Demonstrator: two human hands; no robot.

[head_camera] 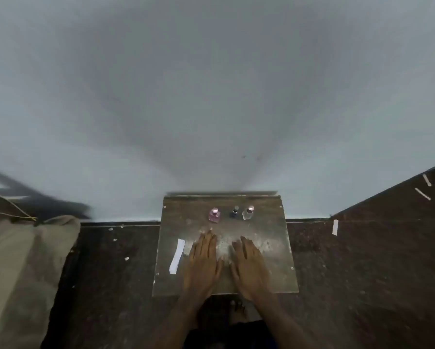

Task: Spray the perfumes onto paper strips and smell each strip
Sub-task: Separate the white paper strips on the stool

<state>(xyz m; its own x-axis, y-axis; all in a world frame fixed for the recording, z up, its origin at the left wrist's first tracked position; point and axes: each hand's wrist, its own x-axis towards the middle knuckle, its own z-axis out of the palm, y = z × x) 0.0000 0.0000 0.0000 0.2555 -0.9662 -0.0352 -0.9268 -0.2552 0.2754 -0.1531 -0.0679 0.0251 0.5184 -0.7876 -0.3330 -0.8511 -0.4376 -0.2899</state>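
Note:
Three small perfume bottles stand in a row at the far side of a small worn table [274, 268]: a pink bottle [214, 214], a dark blue bottle [234, 212] and a clear bottle [248, 213]. A white paper strip [177, 256] lies on the table's left side. My left hand [203, 263] and my right hand [249, 267] rest flat on the tabletop, side by side, fingers straight and pointing toward the bottles. Neither hand holds anything. The strip lies just left of my left hand.
The table stands against a pale wall. Dark floor surrounds it, with scattered white paper scraps [335, 227] on the right and more strips [422, 193] at the far right. A beige cloth bundle [22, 268] lies at the left.

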